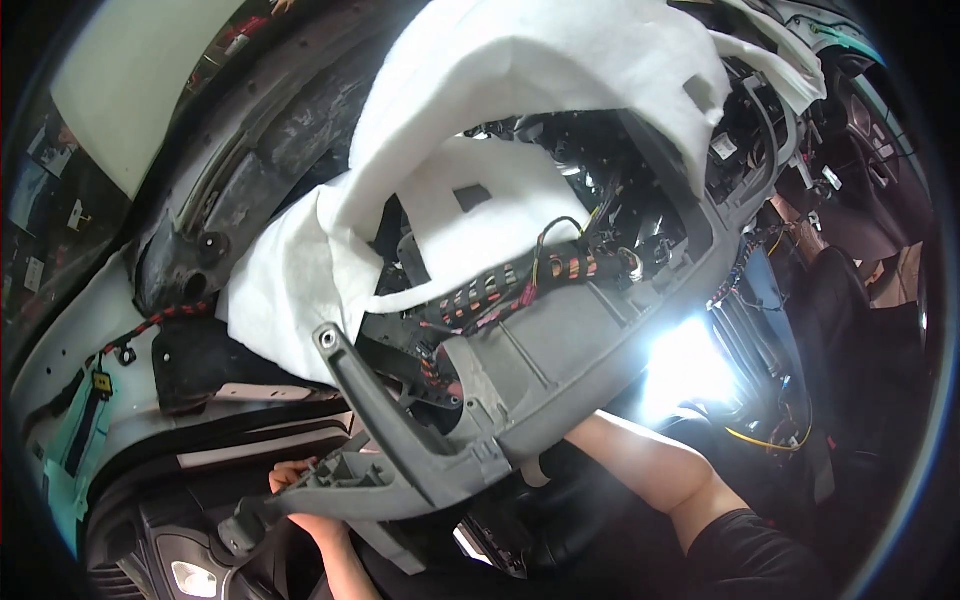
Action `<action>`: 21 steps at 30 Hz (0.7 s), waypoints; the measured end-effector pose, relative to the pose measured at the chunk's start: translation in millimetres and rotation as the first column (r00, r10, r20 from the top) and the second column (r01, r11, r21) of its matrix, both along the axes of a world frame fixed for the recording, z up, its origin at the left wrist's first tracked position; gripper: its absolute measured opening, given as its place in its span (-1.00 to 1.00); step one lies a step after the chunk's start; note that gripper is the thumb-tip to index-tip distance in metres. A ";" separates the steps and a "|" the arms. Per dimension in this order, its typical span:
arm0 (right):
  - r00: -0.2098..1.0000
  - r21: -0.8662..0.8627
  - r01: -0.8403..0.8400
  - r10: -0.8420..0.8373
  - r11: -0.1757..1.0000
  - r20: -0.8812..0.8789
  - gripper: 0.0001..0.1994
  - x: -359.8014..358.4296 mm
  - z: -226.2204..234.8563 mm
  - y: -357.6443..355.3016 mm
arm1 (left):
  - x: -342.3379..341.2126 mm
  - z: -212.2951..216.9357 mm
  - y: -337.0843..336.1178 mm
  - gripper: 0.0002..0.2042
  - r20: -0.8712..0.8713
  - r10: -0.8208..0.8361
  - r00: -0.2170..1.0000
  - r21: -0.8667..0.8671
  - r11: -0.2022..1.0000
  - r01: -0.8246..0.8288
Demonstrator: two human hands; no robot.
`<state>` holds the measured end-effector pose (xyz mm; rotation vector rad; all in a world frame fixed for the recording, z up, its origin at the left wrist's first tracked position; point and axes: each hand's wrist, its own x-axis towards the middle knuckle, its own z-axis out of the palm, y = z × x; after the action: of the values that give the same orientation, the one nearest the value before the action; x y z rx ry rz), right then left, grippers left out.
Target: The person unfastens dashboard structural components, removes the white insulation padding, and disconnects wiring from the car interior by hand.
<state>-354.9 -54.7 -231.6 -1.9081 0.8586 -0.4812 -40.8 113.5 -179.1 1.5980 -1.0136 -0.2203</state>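
Stripped car cabin, left hand under grey dashboard frame, long axis diagonal

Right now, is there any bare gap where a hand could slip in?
Hardly. The middle is packed with taped wires between the white padding and the grey dashboard frame. The only opening seems to be the dark gap below that frame.

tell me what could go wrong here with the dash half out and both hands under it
The wire loom lies taped across the grey dash frame; shifting the frame could strain or snag it. The right arm reaches under the frame with its hand hidden, so fingers might get pinched. The left hand sits behind the grey bracket, which could slip onto it.
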 end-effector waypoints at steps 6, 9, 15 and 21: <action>0.992 -0.047 0.075 -0.070 0.996 0.104 -0.67 36.8 -5.3 4.9 | -5.9 1.2 5.2 -0.77 -0.187 -0.113 0.976 -0.156 0.984 0.084; 0.985 -0.077 0.095 -0.082 0.992 0.153 -0.65 50.4 -10.1 19.0 | -12.7 6.9 -1.7 -0.75 -0.203 -0.149 0.968 -0.210 0.972 0.106; 0.963 -0.160 0.152 -0.110 0.975 0.246 -0.61 63.1 -6.6 28.5 | -8.2 5.8 1.9 -0.75 -0.152 -0.117 0.981 -0.163 0.982 0.092; 0.855 0.000 0.192 -0.168 0.981 0.491 -0.58 66.5 27.1 27.0 | -10.8 3.9 4.7 -0.76 -0.168 -0.092 0.981 -0.180 0.982 0.061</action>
<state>-288.4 -27.7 -204.5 -1.6394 0.6888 -1.0593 -51.5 118.2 -175.2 1.3577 -0.9316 -0.3116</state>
